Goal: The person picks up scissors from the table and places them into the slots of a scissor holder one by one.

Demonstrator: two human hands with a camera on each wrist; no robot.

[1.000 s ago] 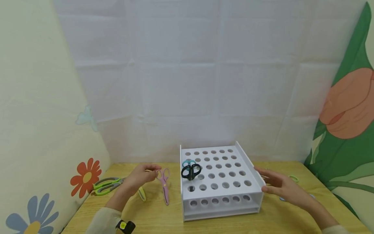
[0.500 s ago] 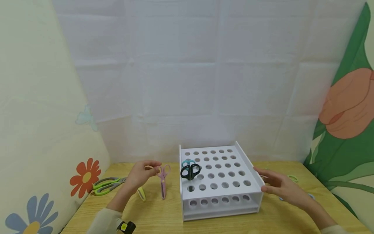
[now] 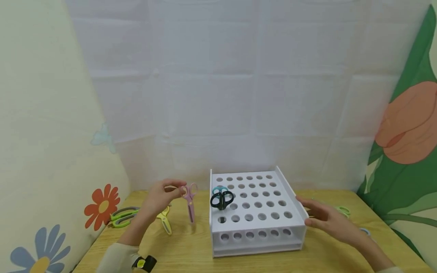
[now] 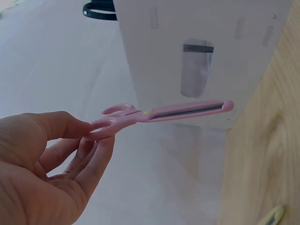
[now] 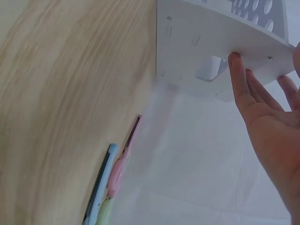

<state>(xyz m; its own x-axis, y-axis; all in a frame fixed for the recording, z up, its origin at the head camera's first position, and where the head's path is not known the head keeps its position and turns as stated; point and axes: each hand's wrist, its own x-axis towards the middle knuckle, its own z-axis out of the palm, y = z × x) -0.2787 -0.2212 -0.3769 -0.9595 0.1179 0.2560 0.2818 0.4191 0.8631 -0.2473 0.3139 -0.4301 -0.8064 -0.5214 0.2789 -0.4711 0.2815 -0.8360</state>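
Observation:
My left hand (image 3: 159,200) pinches one finger loop of a pair of pink scissors (image 3: 190,206) between thumb and fingertips. Their covered blades hang down above the table, left of a white rack (image 3: 252,211) with rows of round holes. In the left wrist view the pink scissors (image 4: 161,112) point toward the rack's side panel (image 4: 154,56). Black-handled scissors (image 3: 222,205) and teal-handled scissors (image 3: 220,188) stand in holes at the rack's left. On the rack's right side panel, my right hand (image 3: 329,220) rests with extended fingers (image 5: 241,86) touching it.
Yellow scissors (image 3: 165,222) and green-and-grey scissors (image 3: 119,218) lie on the wooden table (image 3: 181,250) at the left. Right of the rack lie blue (image 5: 100,185), pink (image 5: 117,173) and light green (image 5: 104,213) scissors. A white cloth (image 3: 205,113) hangs behind.
My left hand has risen, lifting the pink scissors off the table until they hang nearly upright. More of the yellow scissors shows beneath. The right hand stays against the rack.

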